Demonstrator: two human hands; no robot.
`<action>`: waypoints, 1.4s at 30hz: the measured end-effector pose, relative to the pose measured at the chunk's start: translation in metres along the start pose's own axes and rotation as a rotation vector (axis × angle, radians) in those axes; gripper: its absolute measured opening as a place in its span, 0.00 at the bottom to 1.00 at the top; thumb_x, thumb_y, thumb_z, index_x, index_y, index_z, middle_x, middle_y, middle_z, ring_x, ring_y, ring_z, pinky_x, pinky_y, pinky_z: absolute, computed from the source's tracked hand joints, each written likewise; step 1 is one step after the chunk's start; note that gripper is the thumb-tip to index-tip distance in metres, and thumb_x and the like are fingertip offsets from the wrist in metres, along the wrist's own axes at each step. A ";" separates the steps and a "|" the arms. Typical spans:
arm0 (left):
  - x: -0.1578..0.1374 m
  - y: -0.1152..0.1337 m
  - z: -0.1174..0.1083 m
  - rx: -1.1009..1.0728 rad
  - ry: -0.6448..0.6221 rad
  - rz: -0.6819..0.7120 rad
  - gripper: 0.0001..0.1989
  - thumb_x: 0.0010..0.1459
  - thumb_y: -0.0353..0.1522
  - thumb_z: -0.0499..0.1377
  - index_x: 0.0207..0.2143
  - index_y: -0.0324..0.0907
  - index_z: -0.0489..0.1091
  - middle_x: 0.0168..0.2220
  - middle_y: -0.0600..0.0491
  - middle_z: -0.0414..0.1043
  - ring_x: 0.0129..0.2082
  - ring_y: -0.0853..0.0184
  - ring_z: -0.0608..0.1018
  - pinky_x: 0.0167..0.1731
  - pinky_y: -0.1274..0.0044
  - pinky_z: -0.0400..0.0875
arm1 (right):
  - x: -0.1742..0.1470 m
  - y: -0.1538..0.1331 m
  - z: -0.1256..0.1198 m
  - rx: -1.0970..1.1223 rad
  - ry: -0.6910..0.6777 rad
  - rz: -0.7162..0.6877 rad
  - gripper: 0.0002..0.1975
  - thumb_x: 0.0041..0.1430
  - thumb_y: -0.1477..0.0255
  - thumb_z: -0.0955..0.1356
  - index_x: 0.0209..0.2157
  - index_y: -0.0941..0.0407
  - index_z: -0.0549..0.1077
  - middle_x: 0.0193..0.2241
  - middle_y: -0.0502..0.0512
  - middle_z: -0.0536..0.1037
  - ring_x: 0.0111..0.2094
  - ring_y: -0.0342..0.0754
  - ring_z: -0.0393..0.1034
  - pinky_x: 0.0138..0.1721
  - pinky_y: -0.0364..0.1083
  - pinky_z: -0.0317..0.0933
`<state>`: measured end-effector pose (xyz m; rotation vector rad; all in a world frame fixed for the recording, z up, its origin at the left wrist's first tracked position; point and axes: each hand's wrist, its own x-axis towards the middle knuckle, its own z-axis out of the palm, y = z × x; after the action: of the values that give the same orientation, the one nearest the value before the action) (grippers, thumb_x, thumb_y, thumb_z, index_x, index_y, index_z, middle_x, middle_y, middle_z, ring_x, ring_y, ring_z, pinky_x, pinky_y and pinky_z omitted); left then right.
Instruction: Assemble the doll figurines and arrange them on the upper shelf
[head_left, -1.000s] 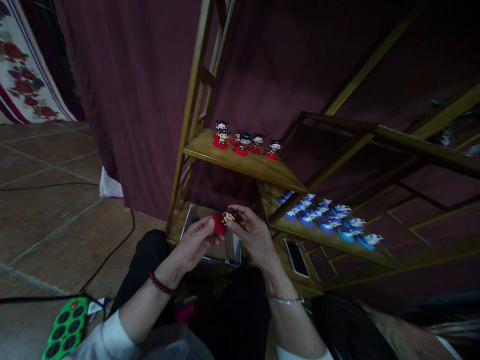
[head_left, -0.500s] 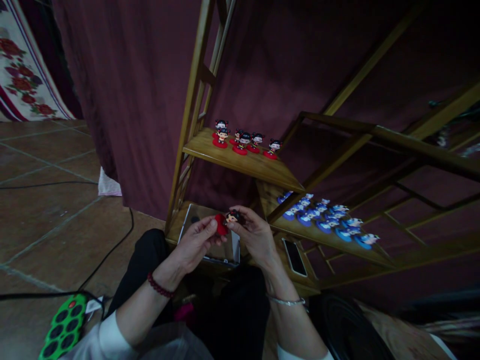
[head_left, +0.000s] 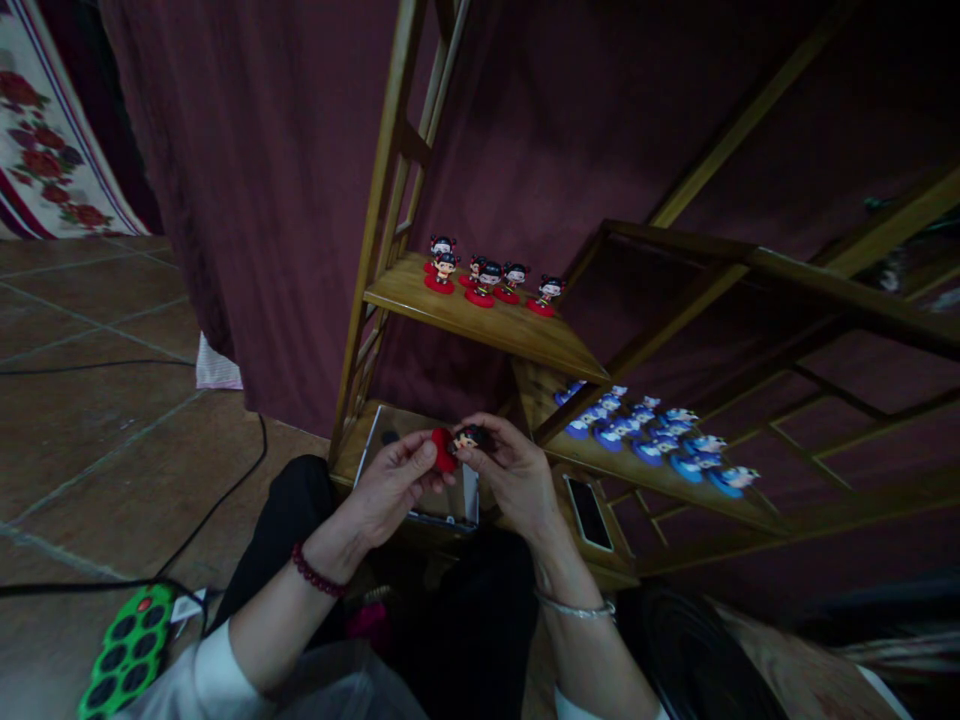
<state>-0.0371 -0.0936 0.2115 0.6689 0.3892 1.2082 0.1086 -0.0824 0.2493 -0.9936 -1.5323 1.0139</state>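
Observation:
Between my two hands a small black-haired figurine (head_left: 466,440) lies on its side, its round red base (head_left: 444,450) toward the left. My left hand (head_left: 401,475) is closed on the red base, thumb on top. My right hand (head_left: 514,470) pinches the figurine near its head. Below the hands is a shallow white-edged box (head_left: 471,500), partly covered by them. Several similar figurines (head_left: 487,280) on red bases stand on the wooden shelf (head_left: 480,320) above. More figurines, blue and white (head_left: 656,440), stand in rows on a lower shelf (head_left: 540,405) to the right.
A phone (head_left: 589,512) lies on the lowest board, right of my right hand. Wooden shelf posts (head_left: 386,150) rise in front of a dark red curtain (head_left: 285,200). On the tiled floor at left are a green power strip (head_left: 127,645) and black cables (head_left: 232,490).
The figurine has turned slightly between my fingers. Both hands stay in nearly the same place, and the figurines on the shelves have not moved.

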 end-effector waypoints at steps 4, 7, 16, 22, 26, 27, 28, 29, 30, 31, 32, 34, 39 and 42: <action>-0.001 -0.001 0.001 -0.005 -0.003 -0.010 0.15 0.47 0.38 0.65 0.33 0.37 0.73 0.27 0.53 0.72 0.25 0.73 0.73 0.24 0.82 0.63 | 0.000 -0.001 0.000 0.007 0.005 -0.006 0.13 0.44 0.70 0.73 0.36 0.53 0.74 0.33 0.50 0.76 0.34 0.44 0.70 0.38 0.43 0.65; -0.002 -0.002 0.001 0.004 0.008 -0.022 0.15 0.46 0.38 0.65 0.34 0.37 0.72 0.28 0.52 0.72 0.25 0.73 0.74 0.24 0.82 0.64 | 0.000 0.000 -0.002 -0.006 -0.003 -0.012 0.13 0.45 0.71 0.73 0.35 0.52 0.74 0.33 0.50 0.76 0.34 0.43 0.70 0.38 0.42 0.65; -0.002 -0.001 0.004 0.007 0.017 -0.013 0.15 0.46 0.37 0.66 0.34 0.37 0.73 0.28 0.52 0.72 0.25 0.73 0.73 0.26 0.81 0.64 | -0.005 -0.002 -0.003 -0.114 0.008 -0.014 0.13 0.46 0.69 0.72 0.37 0.54 0.74 0.34 0.52 0.77 0.36 0.46 0.70 0.40 0.44 0.65; -0.003 -0.004 0.003 -0.038 0.028 0.001 0.14 0.44 0.35 0.67 0.33 0.37 0.73 0.30 0.53 0.73 0.26 0.73 0.73 0.28 0.80 0.65 | -0.009 -0.002 0.002 -0.172 0.068 -0.015 0.12 0.47 0.69 0.71 0.37 0.53 0.74 0.35 0.52 0.77 0.38 0.47 0.71 0.41 0.45 0.65; -0.003 -0.007 0.003 -0.055 0.015 0.026 0.14 0.45 0.34 0.66 0.35 0.38 0.72 0.30 0.53 0.73 0.26 0.74 0.73 0.30 0.80 0.65 | -0.011 -0.005 0.005 -0.230 0.092 0.000 0.12 0.47 0.69 0.71 0.37 0.53 0.74 0.34 0.51 0.77 0.36 0.47 0.71 0.38 0.44 0.65; -0.003 -0.008 0.003 -0.055 0.017 0.033 0.14 0.46 0.34 0.66 0.35 0.37 0.72 0.30 0.53 0.73 0.26 0.74 0.73 0.30 0.80 0.65 | -0.011 -0.005 0.005 -0.238 0.098 0.001 0.12 0.47 0.69 0.71 0.37 0.53 0.74 0.33 0.51 0.77 0.35 0.46 0.71 0.38 0.44 0.65; -0.003 -0.009 0.003 -0.053 0.024 0.041 0.14 0.46 0.34 0.66 0.35 0.37 0.72 0.30 0.53 0.73 0.26 0.74 0.73 0.30 0.80 0.65 | -0.011 -0.006 0.006 -0.244 0.105 0.004 0.12 0.47 0.69 0.71 0.37 0.53 0.74 0.33 0.51 0.77 0.35 0.46 0.71 0.37 0.43 0.65; -0.003 -0.009 0.003 -0.051 0.035 0.048 0.14 0.45 0.34 0.66 0.34 0.37 0.72 0.30 0.53 0.73 0.27 0.74 0.73 0.31 0.80 0.65 | -0.011 -0.005 0.007 -0.250 0.108 0.008 0.12 0.47 0.69 0.71 0.37 0.53 0.74 0.33 0.51 0.77 0.34 0.46 0.71 0.37 0.43 0.65; -0.002 -0.010 0.003 -0.048 0.045 0.051 0.14 0.45 0.34 0.66 0.34 0.37 0.72 0.30 0.53 0.73 0.27 0.73 0.73 0.31 0.80 0.65 | -0.010 -0.005 0.007 -0.252 0.110 0.008 0.12 0.47 0.69 0.71 0.37 0.53 0.74 0.32 0.50 0.77 0.34 0.46 0.71 0.36 0.43 0.66; -0.002 -0.010 0.003 -0.045 0.052 0.052 0.14 0.44 0.35 0.67 0.34 0.37 0.72 0.30 0.53 0.73 0.27 0.73 0.73 0.31 0.80 0.65 | -0.010 -0.005 0.008 -0.251 0.111 0.005 0.12 0.47 0.69 0.71 0.37 0.53 0.74 0.32 0.50 0.77 0.34 0.46 0.71 0.36 0.43 0.66; -0.002 -0.010 0.003 -0.044 0.053 0.051 0.14 0.44 0.35 0.67 0.33 0.37 0.72 0.29 0.53 0.73 0.27 0.73 0.73 0.31 0.80 0.65 | -0.010 -0.004 0.008 -0.249 0.109 0.003 0.13 0.47 0.69 0.70 0.37 0.53 0.74 0.33 0.50 0.77 0.33 0.46 0.71 0.35 0.43 0.66; -0.001 -0.010 0.002 -0.048 0.044 0.048 0.15 0.44 0.35 0.67 0.33 0.37 0.72 0.29 0.53 0.73 0.27 0.73 0.73 0.31 0.80 0.65 | -0.010 -0.003 0.009 -0.262 0.104 0.001 0.13 0.48 0.69 0.70 0.38 0.53 0.74 0.33 0.50 0.78 0.33 0.46 0.71 0.35 0.43 0.66; 0.000 -0.010 0.000 -0.074 0.024 0.044 0.15 0.45 0.34 0.66 0.35 0.37 0.72 0.33 0.52 0.74 0.29 0.73 0.73 0.35 0.78 0.67 | -0.008 -0.004 0.007 -0.365 0.101 -0.055 0.12 0.50 0.69 0.69 0.39 0.52 0.74 0.36 0.51 0.77 0.36 0.46 0.72 0.38 0.44 0.66; 0.001 -0.009 -0.001 -0.071 0.012 0.026 0.14 0.46 0.33 0.66 0.36 0.37 0.72 0.33 0.51 0.74 0.30 0.72 0.74 0.36 0.78 0.67 | -0.005 -0.005 0.002 -0.368 0.042 -0.056 0.14 0.50 0.68 0.69 0.41 0.51 0.74 0.38 0.51 0.77 0.39 0.47 0.72 0.42 0.45 0.65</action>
<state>-0.0310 -0.0942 0.2046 0.6069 0.3468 1.2454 0.1071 -0.0889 0.2519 -1.2079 -1.7377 0.6790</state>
